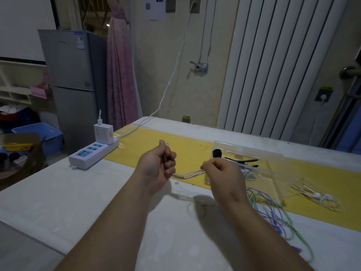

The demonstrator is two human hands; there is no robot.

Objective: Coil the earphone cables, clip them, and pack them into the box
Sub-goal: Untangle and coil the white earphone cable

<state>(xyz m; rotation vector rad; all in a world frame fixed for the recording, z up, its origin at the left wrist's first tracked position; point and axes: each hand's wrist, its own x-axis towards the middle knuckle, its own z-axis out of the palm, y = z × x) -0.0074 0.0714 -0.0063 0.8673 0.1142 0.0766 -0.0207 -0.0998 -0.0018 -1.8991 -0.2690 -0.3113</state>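
Both hands are raised above the table. My left hand (pixel 161 165) is closed around one end of a pale pink earphone cable (pixel 190 174); several strands stretch across to my right hand (pixel 221 173), which pinches the other end. Behind my right hand stands a clear plastic box (pixel 259 153) holding black clips (pixel 241 160) and a white coiled earphone. A loose green and purple earphone cable (pixel 273 210) lies on the table at my right forearm. A white earphone cable (pixel 316 196) lies loose further right on the yellow strip.
A white power strip (pixel 91 153) with a charger plugged in sits at the table's left edge, its white cord running up the wall. A yellow strip (pixel 148 141) crosses the white table. A grey fridge, a blue bin and a cardboard box stand left of the table.
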